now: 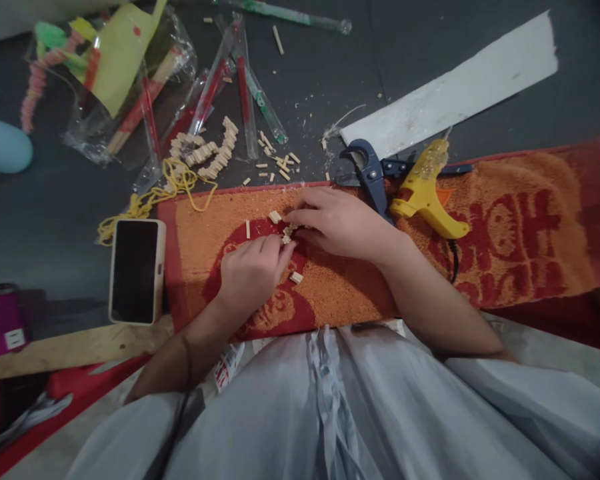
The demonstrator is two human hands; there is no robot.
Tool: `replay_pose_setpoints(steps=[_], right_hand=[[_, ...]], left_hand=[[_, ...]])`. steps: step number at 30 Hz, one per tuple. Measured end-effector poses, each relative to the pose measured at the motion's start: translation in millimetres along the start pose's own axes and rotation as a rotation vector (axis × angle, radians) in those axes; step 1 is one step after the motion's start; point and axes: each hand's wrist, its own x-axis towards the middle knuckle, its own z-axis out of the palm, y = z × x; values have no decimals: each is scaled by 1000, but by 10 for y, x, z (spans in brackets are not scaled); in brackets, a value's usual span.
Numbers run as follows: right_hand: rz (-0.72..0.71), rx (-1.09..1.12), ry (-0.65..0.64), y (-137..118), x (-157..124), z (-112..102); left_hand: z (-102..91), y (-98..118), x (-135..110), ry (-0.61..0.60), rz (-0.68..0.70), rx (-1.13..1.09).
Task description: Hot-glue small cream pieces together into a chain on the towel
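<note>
My left hand (253, 270) and my right hand (337, 223) meet over an orange and red towel (505, 233). Both pinch a small cluster of short wooden stick pieces (289, 233) between their fingertips. Loose wooden pieces (296, 277) lie on the towel beside the hands, one (275, 217) just above the cluster. A larger glued row of wooden pieces (210, 152) rests on the dark floor beyond the towel.
A yellow glue gun (427, 193) and blue-handled cutters (373, 177) lie right of my right hand. A phone (136, 270) sits left of the towel, yellow cord (155, 193) above it. Wrapped chopsticks (245, 80), a plastic bag (110, 73) and a white strip (455, 90) lie further off.
</note>
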Motion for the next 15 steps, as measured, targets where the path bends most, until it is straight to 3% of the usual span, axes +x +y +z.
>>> replay_pose_setpoints(steps=[15], right_hand=[[1,12,-5,5,32,73]], left_hand=[[41,26,-6,55,16,-33]])
